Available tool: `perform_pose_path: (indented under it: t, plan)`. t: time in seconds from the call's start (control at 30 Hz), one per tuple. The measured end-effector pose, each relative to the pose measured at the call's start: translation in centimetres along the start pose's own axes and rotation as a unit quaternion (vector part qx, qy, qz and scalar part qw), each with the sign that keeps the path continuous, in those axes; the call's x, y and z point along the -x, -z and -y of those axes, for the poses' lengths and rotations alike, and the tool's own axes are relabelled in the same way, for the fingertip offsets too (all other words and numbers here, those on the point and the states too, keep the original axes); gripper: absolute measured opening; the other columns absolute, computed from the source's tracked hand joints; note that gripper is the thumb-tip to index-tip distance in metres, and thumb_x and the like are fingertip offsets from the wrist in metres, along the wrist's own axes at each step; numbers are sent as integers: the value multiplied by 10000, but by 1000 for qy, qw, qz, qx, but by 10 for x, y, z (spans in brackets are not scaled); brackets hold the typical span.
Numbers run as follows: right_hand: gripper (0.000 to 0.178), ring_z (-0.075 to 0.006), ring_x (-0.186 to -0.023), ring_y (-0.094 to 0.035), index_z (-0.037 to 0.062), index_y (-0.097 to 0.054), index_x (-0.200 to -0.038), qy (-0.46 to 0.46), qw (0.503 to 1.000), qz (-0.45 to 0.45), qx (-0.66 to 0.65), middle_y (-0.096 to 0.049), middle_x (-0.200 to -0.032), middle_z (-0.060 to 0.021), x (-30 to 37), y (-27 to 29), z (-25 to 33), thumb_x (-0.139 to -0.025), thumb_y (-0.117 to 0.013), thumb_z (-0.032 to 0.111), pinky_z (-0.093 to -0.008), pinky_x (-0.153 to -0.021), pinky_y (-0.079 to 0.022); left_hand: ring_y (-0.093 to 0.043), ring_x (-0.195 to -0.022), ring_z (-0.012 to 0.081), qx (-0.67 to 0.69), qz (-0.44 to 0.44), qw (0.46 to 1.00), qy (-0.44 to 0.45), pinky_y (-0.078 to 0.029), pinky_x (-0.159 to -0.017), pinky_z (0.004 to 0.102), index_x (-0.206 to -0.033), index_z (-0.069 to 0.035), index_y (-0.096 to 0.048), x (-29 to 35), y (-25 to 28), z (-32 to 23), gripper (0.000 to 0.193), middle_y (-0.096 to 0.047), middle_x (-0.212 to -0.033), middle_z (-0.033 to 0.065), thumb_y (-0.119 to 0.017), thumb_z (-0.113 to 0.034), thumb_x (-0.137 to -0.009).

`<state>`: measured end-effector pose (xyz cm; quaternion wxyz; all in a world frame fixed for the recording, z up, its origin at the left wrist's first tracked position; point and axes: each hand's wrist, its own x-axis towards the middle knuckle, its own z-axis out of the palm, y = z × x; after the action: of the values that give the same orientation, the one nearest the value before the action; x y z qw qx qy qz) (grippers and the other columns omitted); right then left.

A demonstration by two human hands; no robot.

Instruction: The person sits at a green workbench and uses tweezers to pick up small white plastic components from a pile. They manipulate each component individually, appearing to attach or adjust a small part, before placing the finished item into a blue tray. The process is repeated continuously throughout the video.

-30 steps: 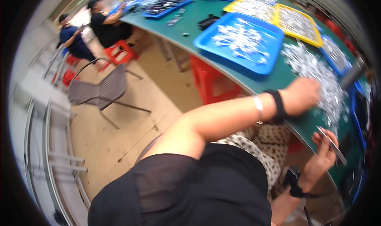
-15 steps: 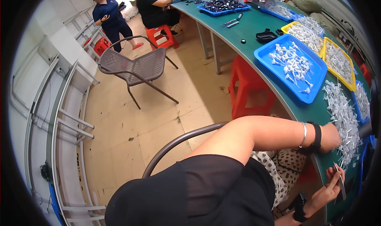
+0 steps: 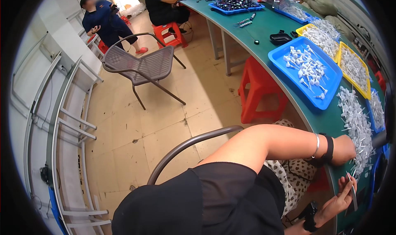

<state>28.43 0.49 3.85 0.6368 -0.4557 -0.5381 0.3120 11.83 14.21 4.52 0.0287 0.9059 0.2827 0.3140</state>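
Observation:
My left hand (image 3: 343,149), with a silver bracelet and black band at the wrist, rests at the near side of a long pile of small white plastic pieces with thin stems (image 3: 358,128). Its fingers curl away from sight, so what they hold is hidden. Closer to the lower edge, my right hand (image 3: 339,198) pinches a thin flat silver tool (image 3: 354,193), which narrows toward the pile. Beyond the left hand lies a blue tray (image 3: 277,62) with white-headed, stemmed pieces.
Yellow trays (image 3: 367,92) of similar pieces line the green table's (image 3: 264,49) far side. A blue tray of dark pieces (image 3: 235,4) sits farther off. Red stools (image 3: 258,90), a brown chair (image 3: 144,66) and two other people (image 3: 108,22) are to the left.
The view has shifted slightly. The standing person at the upper left leans more to one side. My hands stay at the pile, the right still gripping the silver tool.

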Motion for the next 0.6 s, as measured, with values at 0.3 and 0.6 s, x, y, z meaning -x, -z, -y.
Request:
perform_pose_path:
  t: [0.3,0.6]
  plan:
    - [255,-160,-962,-673,-26,-627,-1222,4,1000,-13,-28,-675,-1183,-130,3,-9,9,-1106,-509,169,-279,-890,-561,-652,-881,319,301,-264,910,104,-523,-761,408,-923,-11,-546,37,65,-25,94,-634,-954,153,-620,-61,-895]
    - [175,-189,-936,-698,-33,-600,-1181,-3,987,61,-148,-698,-1110,-147,30,-66,31,-1077,-540,94,-330,-874,-578,-703,-1034,144,652,-133,717,208,-589,-887,287,-1205,17,-633,145,55,-57,247,-694,-1062,74,-700,-16,-969]
